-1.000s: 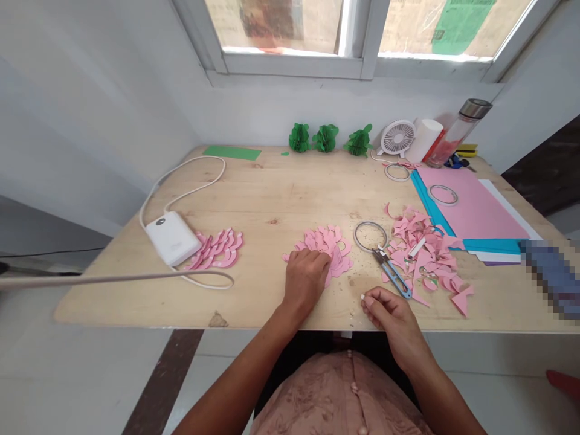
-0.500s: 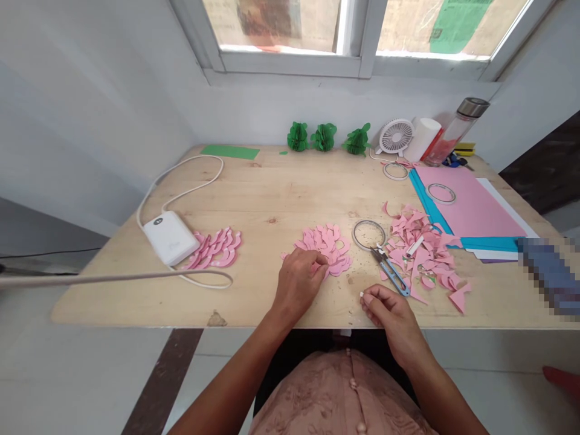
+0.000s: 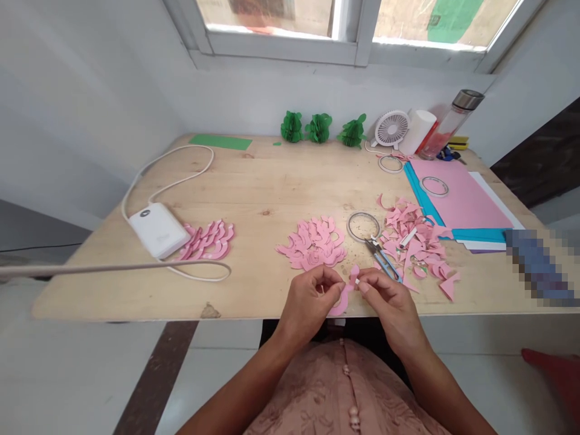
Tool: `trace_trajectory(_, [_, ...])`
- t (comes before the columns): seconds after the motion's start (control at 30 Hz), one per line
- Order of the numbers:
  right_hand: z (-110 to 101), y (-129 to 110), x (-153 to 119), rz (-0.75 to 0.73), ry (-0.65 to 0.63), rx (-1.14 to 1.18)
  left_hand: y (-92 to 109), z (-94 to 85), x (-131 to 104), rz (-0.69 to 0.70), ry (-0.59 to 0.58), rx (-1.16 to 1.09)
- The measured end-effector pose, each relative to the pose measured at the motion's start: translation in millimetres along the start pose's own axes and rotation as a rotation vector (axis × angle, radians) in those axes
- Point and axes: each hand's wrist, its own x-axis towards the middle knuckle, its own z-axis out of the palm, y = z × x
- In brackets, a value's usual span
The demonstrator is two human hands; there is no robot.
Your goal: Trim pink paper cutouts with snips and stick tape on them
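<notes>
Near the table's front edge, my left hand [image 3: 309,304] pinches a curved pink paper cutout [image 3: 341,306], whose narrow end rises between my two hands. My right hand [image 3: 393,306] is closed at the fingertips on a tiny white piece [image 3: 357,281], perhaps tape, right beside the cutout; whether it touches the paper I cannot tell. Just beyond my left hand lies a pile of wavy pink cutouts [image 3: 312,241]. Thread snips [image 3: 383,260] with blue handles rest beyond my right hand, close to a tape roll [image 3: 363,227].
Pink paper scraps [image 3: 414,244] spread to the right. A white power bank [image 3: 158,231] with a cable sits at left beside more pink strips [image 3: 211,240]. Green paper ornaments [image 3: 318,128], a small fan [image 3: 392,128] and a bottle [image 3: 453,124] line the back. Coloured sheets [image 3: 466,199] lie at right.
My left hand has come away from the pile with a pink cutout, toward the right and the table edge. My right hand has drawn closer to it, still pinching the white piece.
</notes>
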Motion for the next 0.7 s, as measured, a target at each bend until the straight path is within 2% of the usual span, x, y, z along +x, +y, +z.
trace_trajectory(0.3, [1, 5, 0, -0.044, -0.011, -0.091, 1, 6.0, -1, -0.094, -0.073, -0.211])
trace_trajectory(0.47, [1, 7, -1, -0.075, -0.035, -0.101, 2, 8.6, 5, -0.086, -0.115, -0.265])
trace_trajectory(0.7, [-1, 8, -1, -0.046, -0.049, -0.09, 2, 13.0, 7, -0.183, -0.096, -0.353])
